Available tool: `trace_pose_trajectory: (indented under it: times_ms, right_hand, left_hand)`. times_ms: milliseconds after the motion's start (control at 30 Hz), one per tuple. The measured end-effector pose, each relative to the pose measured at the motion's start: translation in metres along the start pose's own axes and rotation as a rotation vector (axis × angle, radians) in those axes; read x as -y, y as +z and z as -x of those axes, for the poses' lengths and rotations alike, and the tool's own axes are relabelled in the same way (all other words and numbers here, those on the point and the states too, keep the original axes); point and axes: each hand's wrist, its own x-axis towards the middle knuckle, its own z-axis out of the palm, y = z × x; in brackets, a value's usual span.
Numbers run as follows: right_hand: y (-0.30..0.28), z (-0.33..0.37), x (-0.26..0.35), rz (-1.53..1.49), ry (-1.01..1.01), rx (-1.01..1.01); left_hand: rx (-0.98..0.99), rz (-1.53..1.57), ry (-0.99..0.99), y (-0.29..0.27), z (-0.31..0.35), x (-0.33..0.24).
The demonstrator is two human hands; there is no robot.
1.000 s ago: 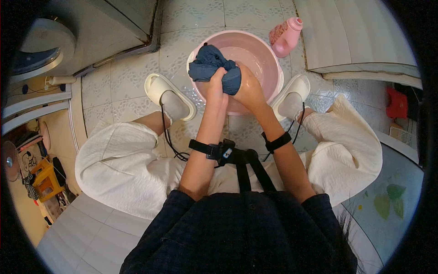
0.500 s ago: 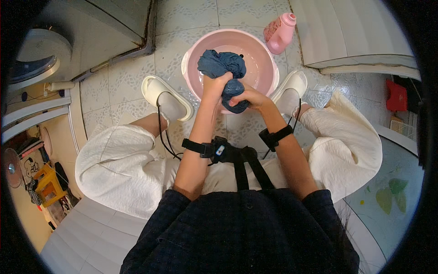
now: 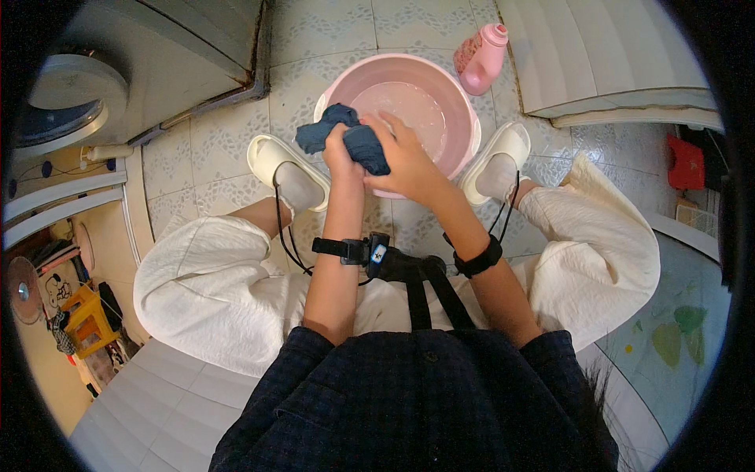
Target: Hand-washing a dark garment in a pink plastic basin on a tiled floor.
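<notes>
A bunched, wet-looking dark blue cloth (image 3: 366, 152) is held up over the near left rim of a pink basin (image 3: 460, 102). My left hand (image 3: 340, 153) is closed round its middle, so that one bunch sticks out to the left and another to the right. Against the right bunch rests my right hand (image 3: 409, 161), with fingers stretched and spread above the cloth and the thumb below it. Shallow water with some suds lies in the basin.
A pink bottle (image 3: 481, 61) without a cap stands on the tiled floor (image 3: 314, 31) behind the basin's right side. My feet in cream slippers (image 3: 267, 155) flank the basin. A front-loading washer (image 3: 86, 94) is at the left, and a white panelled cabinet (image 3: 621, 55) at the right.
The cloth has shifted left and nearer, from over the basin's middle to its left rim. My right hand has loosened its grip, and its fingers have spread. My left hand still grips the cloth.
</notes>
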Motion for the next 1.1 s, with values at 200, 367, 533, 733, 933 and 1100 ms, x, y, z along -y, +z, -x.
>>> trace_pose_trajectory:
  times_ms: [200,367,533,733,933,1100]
  right_hand:
    - [0.023,0.011,-0.007,0.363,0.021,0.005]
    - [0.015,0.0,-0.024,0.023,0.231,-0.099]
    - [0.018,0.005,-0.06,-0.564,0.195,-0.033]
    - [0.018,0.006,-0.071,-0.93,0.404,0.14]
    - [0.034,0.027,-0.091,-1.433,0.65,0.315]
    - [0.007,0.019,-0.095,-1.113,0.442,0.491]
  left_hand:
    - [-0.037,0.074,-0.1,0.019,0.017,-0.005]
    - [-0.015,0.069,0.113,0.035,0.032,0.015]
    - [0.185,-0.016,0.193,0.055,0.057,0.007]
    - [0.332,-0.25,0.154,0.061,0.056,-0.001]
    - [0.418,-0.82,0.328,0.058,0.063,0.003]
    - [0.364,-0.9,0.464,0.048,0.046,0.005]
